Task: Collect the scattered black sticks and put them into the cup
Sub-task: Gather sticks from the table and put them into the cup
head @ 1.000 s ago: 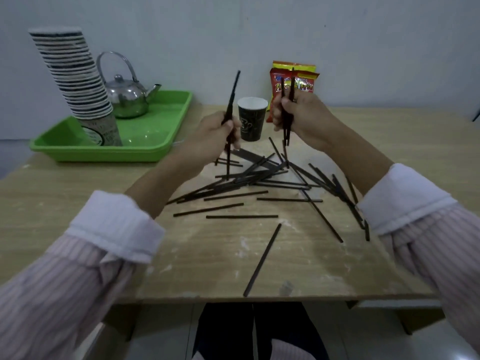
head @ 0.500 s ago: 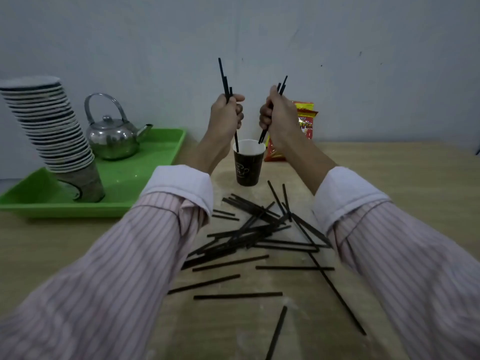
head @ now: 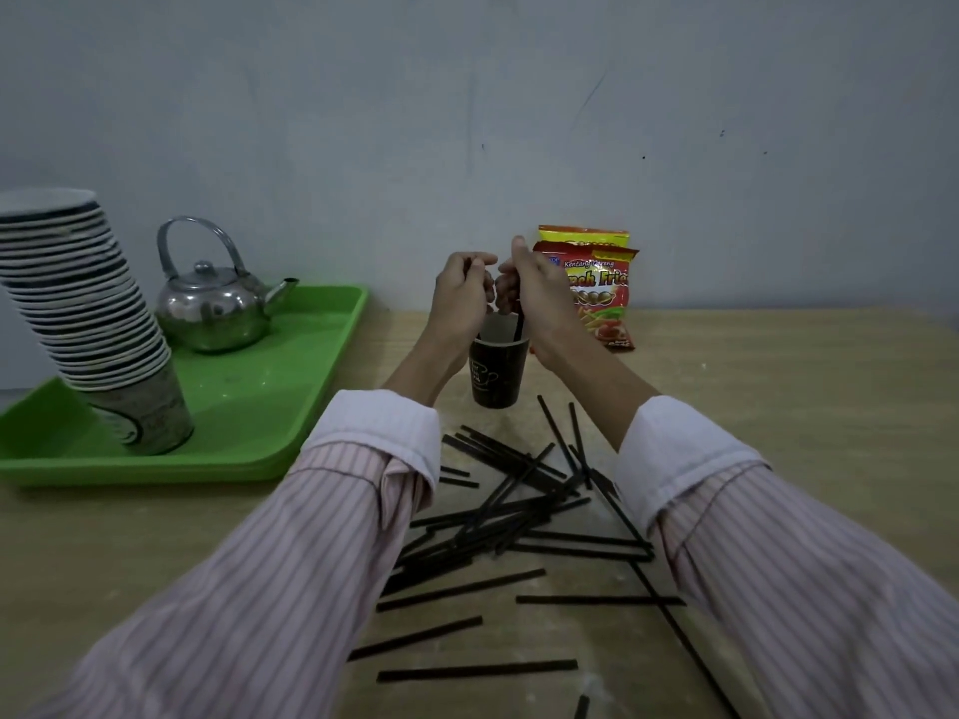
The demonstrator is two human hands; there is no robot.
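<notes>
Lowered, both hands now crowd the cup (head: 495, 378), snack packets (head: 597, 282) just behind, loose sticks (head: 519, 511) littering the worktop (head: 778, 407); right hand (head: 537, 298) pinches sticks (head: 518, 324) dipping inside, left hand (head: 459, 293) curled, hold unclear.

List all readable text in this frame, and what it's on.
"Kentang ...reng": front snack packet, small white print; middle letters blurred.
"...nch Frie": same packet, large yellow letters; start hidden by the right hand, end lost at the packet's edge.
Rear snack packet: nothing legible.
Dark paper cup: pale logo, print too small to read.
Stack of paper cups: print blurred, unreadable.
</notes>
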